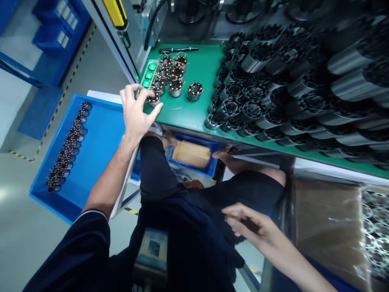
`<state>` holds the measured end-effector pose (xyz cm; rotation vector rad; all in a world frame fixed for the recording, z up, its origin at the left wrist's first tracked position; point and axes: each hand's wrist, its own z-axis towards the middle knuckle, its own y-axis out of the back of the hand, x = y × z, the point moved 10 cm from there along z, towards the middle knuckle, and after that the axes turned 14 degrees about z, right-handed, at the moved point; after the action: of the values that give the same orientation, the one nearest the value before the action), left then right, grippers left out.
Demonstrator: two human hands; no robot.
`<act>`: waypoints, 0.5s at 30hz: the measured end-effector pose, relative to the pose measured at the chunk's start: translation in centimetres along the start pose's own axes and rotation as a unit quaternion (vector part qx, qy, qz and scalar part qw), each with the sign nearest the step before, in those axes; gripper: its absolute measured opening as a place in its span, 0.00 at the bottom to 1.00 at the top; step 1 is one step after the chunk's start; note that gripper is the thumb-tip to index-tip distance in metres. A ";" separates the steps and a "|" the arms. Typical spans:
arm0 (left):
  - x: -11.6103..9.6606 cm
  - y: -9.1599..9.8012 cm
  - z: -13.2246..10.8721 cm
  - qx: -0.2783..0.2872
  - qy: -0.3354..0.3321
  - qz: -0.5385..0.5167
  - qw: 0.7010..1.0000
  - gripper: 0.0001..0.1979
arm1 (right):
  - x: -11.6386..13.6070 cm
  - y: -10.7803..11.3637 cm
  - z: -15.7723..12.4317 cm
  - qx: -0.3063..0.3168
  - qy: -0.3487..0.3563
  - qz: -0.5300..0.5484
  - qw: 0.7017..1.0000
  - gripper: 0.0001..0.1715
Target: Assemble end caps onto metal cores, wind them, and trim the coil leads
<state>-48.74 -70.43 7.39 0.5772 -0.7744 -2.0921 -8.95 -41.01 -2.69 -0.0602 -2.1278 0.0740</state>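
Observation:
My left hand (138, 107) has its thumb and index finger around a copper-wound motor stator (154, 99) at the near left corner of the green tabletop (203, 65). Beyond it, several more wound stators (175, 87) stand in a cluster with thin wire ends sticking out. One wound stator (194, 92) sits apart to the right, and a loose bit of wire (176, 108) lies near the edge. Over my lap, my right hand (247, 223) is closed with fingertips together. Whatever may be between them is too small to make out.
Rows of black-lined metal stator cores (255, 93) fill the tabletop's right side. A blue tray (100, 117) with a line of wound stators stands at left. Green-lit buttons (149, 75) and a black pen (179, 50) are at the back. Bagged metal rings (377, 227) lie at lower right.

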 end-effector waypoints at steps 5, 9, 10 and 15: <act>-6.5 3.5 -1.1 0.037 -0.015 -0.149 0.988 0.11 | 6.7 -2.4 2.3 -0.041 0.119 0.014 0.992 0.21; -15.5 7.9 -4.4 0.162 -0.025 -0.369 0.915 0.25 | 12.2 -3.3 3.0 -0.074 0.213 0.174 0.958 0.32; -17.4 8.6 -5.2 0.197 -0.047 -0.387 0.900 0.25 | 12.9 -3.8 3.2 -0.061 0.216 0.192 0.956 0.37; -19.2 8.5 -8.0 0.279 -0.074 -0.366 0.885 0.14 | 13.2 -4.4 3.6 -0.042 0.162 0.192 0.967 0.28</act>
<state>-28.35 -61.44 10.13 1.1770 -1.4396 -2.6084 -19.09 -44.59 6.94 -0.5024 -1.7659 0.1891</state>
